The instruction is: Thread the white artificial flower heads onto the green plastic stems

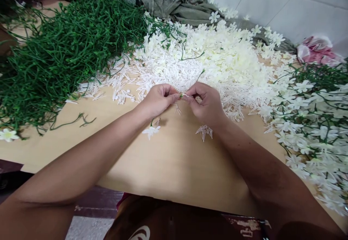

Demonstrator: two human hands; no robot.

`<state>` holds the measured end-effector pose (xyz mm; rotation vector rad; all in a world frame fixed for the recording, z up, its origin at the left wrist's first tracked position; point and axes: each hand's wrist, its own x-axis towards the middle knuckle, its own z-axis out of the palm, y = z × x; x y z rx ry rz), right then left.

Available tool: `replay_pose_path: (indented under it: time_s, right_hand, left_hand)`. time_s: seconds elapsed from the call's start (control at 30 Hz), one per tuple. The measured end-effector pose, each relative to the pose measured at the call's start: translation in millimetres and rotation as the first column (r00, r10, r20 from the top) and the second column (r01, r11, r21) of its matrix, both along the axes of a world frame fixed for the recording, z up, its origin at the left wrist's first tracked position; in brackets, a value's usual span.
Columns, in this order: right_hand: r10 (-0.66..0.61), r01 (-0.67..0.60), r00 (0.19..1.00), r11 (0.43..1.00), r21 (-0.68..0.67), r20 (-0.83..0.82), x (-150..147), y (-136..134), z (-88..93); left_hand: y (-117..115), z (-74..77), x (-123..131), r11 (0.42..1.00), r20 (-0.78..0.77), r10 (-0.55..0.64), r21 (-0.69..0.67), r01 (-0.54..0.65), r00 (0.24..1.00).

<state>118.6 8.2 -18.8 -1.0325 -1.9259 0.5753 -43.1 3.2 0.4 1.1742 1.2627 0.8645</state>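
My left hand (161,100) is closed in a pinch on a green artificial flower stem, its tip showing at the fingertips. Below that hand a white artificial flower (150,131) hangs or lies on a green stalk; the palm hides whether it belongs to the same stem. Thumb and forefinger of my right hand (205,102) meet the left fingertips and pinch a small white piece, mostly covered by the fingers. Right behind both hands spreads a heap of thin white sticks (174,71). A few loose sticks (204,132) lie under my right wrist.
Green stems (73,40) form a big pile at the left. White blossoms (225,53) are heaped at the back, and stemmed white flowers (320,131) cover the right side. Grey-green sacking (187,9) lies along the tiled wall. The tan tabletop (174,167) ends near my lap.
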Motion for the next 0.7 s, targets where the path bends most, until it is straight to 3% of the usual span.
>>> replay_pose_path:
  time_s: [0.33,0.7]
  right_hand:
    - [-0.008,0.008,1.000,0.999,0.034,0.006,-2.8,-3.1,-4.5]
    - [0.015,-0.052,0.983,0.979,-0.198,-0.182,-2.3,-4.3,2.0]
  left_hand:
    - [1.3,-1.6,2.8,1.000,-0.039,0.007,-0.020,-0.008,0.999]
    - [4.3,-0.6,-0.9,0.998,0.051,-0.015,-0.057,0.018,0.999]
